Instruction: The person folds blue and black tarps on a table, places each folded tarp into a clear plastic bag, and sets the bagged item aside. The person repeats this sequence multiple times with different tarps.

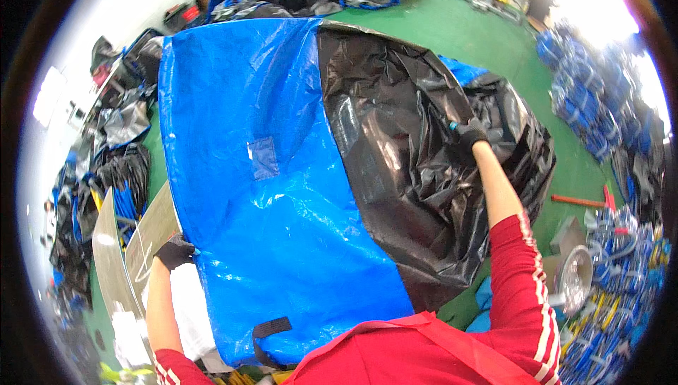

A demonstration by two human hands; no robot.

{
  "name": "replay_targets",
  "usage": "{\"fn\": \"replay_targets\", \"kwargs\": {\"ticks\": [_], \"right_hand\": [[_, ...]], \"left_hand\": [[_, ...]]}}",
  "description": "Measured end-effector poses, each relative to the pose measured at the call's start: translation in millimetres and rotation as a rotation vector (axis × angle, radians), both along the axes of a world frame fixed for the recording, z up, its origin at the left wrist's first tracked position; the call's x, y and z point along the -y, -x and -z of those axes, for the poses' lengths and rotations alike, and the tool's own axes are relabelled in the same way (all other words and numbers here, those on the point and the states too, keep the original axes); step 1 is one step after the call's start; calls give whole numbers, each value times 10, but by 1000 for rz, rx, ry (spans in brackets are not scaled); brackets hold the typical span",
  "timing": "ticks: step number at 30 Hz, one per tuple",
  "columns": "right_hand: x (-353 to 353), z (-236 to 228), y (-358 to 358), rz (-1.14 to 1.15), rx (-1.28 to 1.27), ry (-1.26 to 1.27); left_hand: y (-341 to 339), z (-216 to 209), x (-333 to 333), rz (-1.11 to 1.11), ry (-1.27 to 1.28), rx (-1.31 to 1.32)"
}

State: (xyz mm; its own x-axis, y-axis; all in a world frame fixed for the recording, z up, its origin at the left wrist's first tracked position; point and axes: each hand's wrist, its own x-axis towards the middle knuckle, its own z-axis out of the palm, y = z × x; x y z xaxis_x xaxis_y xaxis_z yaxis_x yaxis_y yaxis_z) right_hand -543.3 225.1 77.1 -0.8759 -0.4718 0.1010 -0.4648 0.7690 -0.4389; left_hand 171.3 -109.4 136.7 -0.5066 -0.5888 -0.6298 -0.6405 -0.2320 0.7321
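- The left hand [174,251], in a dark glove, is at the lower left edge of the blue-and-black sheet [282,237], its fingers curled and closed on that edge.
- The left forearm rises almost straight from the lower edge of the view, bare between glove and red cuff.
- The right hand [470,135], gloved too, is reached well forward onto the black side, back of the hand up — whether it grips a fold or only presses there, I cannot tell.
- The right arm runs up and slightly leftward, its striped red sleeve [522,279] ending below the bare forearm.
- The sheet spreads between the hands, in front of the body: blue at left, crumpled black at right, with a small patch [264,158] on the blue.
- Its near border is partly hidden by the red apron [395,350]; the black strap [272,335] shows beside it.
- A small turquoise bit at the right fingertips is too blurred to identify — the left palm is hard to make out.
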Motion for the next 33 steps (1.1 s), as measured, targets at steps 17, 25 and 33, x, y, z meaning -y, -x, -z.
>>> {"fn": "replay_targets", "kwargs": {"ticks": [17,25,33], "right_hand": [[200,12,-60,-101,-370,175],[434,226,-514,-269,72,210],[1208,-318,-1099,-198,-397,-164]], "left_hand": [[564,771,1144,-133,1450,383],[-1810,1023,84,-329,891,1148],[1406,717,-871,179,1655,315]]}}
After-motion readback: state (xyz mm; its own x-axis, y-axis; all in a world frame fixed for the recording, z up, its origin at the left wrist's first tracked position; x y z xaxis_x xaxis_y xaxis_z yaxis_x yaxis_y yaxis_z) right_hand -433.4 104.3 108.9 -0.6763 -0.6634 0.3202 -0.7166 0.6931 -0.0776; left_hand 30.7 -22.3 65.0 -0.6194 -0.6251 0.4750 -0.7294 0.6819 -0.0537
